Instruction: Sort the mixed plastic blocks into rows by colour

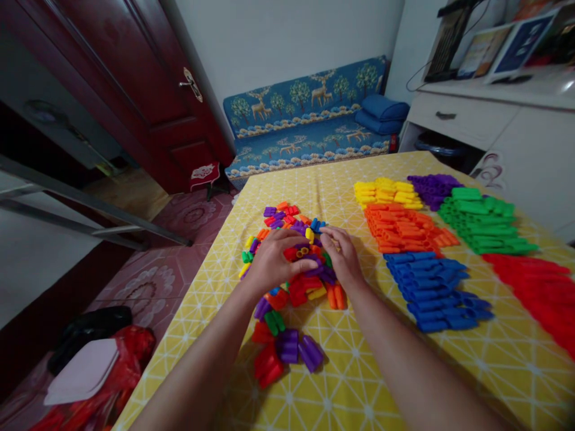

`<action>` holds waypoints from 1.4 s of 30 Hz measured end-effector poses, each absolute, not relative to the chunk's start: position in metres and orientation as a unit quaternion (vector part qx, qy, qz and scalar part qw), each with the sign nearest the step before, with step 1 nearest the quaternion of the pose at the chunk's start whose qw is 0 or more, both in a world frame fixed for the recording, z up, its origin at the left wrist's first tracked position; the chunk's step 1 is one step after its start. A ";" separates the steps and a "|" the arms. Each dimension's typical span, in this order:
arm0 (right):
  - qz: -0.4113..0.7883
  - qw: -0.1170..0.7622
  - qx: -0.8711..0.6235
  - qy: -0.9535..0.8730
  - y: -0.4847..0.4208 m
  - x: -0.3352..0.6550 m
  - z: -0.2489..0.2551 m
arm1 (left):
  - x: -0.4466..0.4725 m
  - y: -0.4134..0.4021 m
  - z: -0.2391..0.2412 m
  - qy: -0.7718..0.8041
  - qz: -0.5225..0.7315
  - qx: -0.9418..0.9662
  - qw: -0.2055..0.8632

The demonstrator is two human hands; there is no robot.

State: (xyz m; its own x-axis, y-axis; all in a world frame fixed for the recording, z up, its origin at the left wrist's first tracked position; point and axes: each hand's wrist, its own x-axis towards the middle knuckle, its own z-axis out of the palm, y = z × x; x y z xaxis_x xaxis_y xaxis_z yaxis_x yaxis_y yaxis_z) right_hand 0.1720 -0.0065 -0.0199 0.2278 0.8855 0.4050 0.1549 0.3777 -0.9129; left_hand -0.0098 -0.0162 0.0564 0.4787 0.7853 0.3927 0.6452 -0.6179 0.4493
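A mixed pile of plastic tube-shaped building pieces (296, 291) in red, purple, orange, green, yellow and blue lies on the yellow patterned tablecloth (314, 395). Over its left side is my left hand (276, 257), thumb and fingers apart, with no piece visibly held. My right hand (341, 254) rests at the pile's right edge, fingers bent and slightly apart. Its fingertips are close to a blue piece (318, 225); whether they touch it I cannot tell. Yellow pieces (309, 234) show between the hands. Nearest me lie purple pieces (309, 353) and red pieces (268, 365).
Sorted by colour on the right are yellow (386, 193), purple (433, 190), orange (399, 227), green (485, 221), blue (435, 290) and red stacks (534, 287). Beyond the table are a blue sofa (305, 134) and a white cabinet (516, 131). A metal frame (81, 212) stands left.
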 end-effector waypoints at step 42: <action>0.425 0.601 -0.401 -0.545 -0.015 0.167 -0.011 | 0.009 -0.027 0.036 0.451 0.351 0.747 0.339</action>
